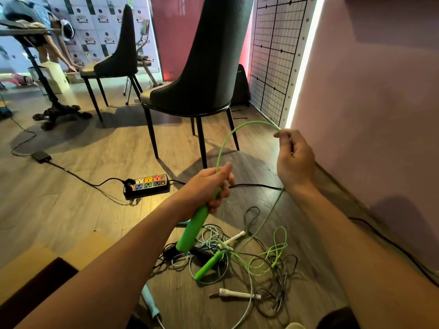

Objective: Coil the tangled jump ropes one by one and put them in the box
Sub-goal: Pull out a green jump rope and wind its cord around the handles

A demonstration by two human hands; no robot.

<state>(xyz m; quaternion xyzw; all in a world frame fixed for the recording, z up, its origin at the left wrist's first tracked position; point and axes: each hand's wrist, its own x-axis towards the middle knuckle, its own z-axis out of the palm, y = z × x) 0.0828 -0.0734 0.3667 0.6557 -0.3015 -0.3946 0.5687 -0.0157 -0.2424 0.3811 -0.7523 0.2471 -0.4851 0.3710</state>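
Note:
My left hand (pixel 209 186) grips a green jump-rope handle (pixel 192 231) above the floor. Its green cord (pixel 225 141) arcs up and over to my right hand (pixel 293 157), which pinches it at the top. From there the cord drops to a tangled pile of ropes (pixel 256 257) on the wooden floor. In the pile lie the second green handle (pixel 209 264), a white handle (pixel 237 293), another white handle (pixel 234 238) and grey and black cords. A pale blue handle (pixel 149 300) lies near my left forearm. The cardboard box (pixel 40 264) stands open at the lower left.
A black chair (pixel 202 74) stands just beyond the hands and a second chair (pixel 118 55) farther back left. A power strip (pixel 147 185) with black cables lies on the floor. A pink wall (pixel 368 91) bounds the right side. A person bends over at the far left.

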